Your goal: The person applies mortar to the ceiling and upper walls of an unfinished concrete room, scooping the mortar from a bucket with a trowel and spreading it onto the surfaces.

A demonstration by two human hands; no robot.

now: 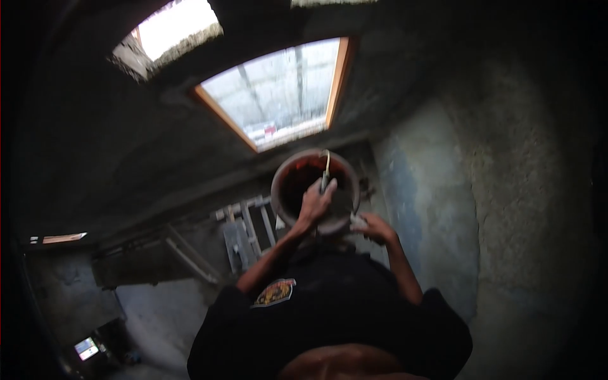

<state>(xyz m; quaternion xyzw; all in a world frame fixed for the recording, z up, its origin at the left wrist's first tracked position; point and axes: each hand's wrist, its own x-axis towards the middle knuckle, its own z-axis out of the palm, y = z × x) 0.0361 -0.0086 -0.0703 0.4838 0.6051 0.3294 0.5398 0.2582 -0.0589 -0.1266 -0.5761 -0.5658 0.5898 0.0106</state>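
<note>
A large round pot [277, 193] with a thick pale rim and a dark, reddish inside stands in front of my body. Over its opening, my left hand [315, 204] is closed around the dark handle of a thin tool [327, 166]. The tool's pale, curved end reaches toward the far rim. At the near right rim is my right hand [375, 228], its fingers closed on a small whitish piece [357, 220] whose kind I cannot tell.
Left of the pot lie grey boards and frame-like pieces [237, 244]. Beyond it, a wood-framed window [282, 88] is set in the dark wall. A rough plastered wall [506, 190] rises on the right. A small lit screen [86, 348] shows at lower left.
</note>
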